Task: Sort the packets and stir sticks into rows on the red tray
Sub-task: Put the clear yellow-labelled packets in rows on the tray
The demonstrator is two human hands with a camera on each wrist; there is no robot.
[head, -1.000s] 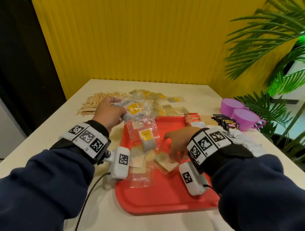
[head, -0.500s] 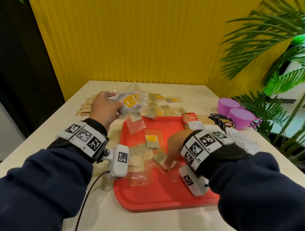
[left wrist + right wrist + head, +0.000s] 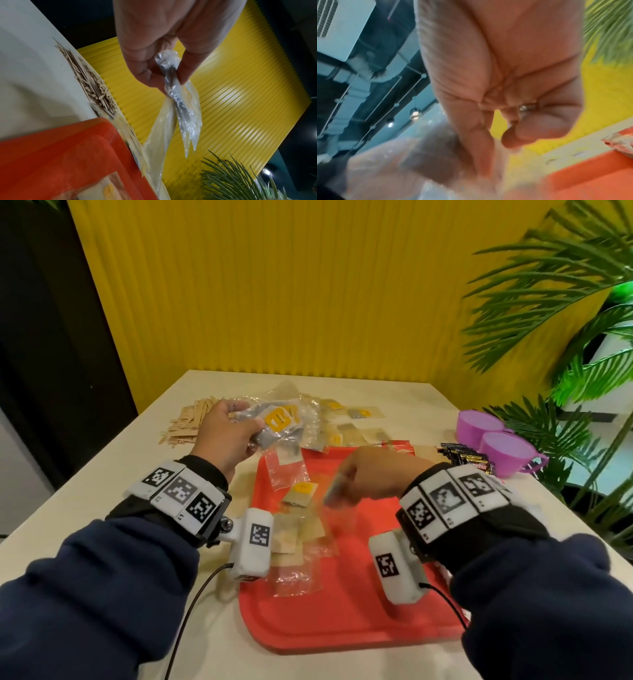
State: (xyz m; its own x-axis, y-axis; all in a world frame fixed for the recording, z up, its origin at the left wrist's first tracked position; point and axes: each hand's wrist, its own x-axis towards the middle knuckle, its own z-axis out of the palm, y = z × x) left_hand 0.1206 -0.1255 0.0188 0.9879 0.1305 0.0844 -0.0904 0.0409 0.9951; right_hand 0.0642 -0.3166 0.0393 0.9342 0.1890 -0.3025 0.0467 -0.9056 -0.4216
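Note:
The red tray [image 3: 346,621] lies in front of me with several clear tea-bag packets [image 3: 299,493] along its left side. My left hand [image 3: 227,433] is raised over the tray's far left corner and grips a bunch of clear packets [image 3: 279,422] with yellow labels; the left wrist view shows fingers pinching the crumpled plastic [image 3: 171,75]. My right hand [image 3: 373,475] hovers over the tray's middle and pinches one clear packet [image 3: 337,489], which is blurred. Wooden stir sticks [image 3: 186,424] lie heaped on the table at the far left.
More clear packets [image 3: 356,426] are scattered on the table behind the tray. Red sachets [image 3: 399,445], dark sachets [image 3: 466,458] and two purple cups [image 3: 503,448] sit to the right. Palm leaves [image 3: 565,302] hang over the right edge. A yellow wall stands behind.
My right hand has lifted one packet off the tray, where it was pressing down a second ago. The left hand has drifted slightly back with its bunch; one yellow-labelled packet now lies on the tray.

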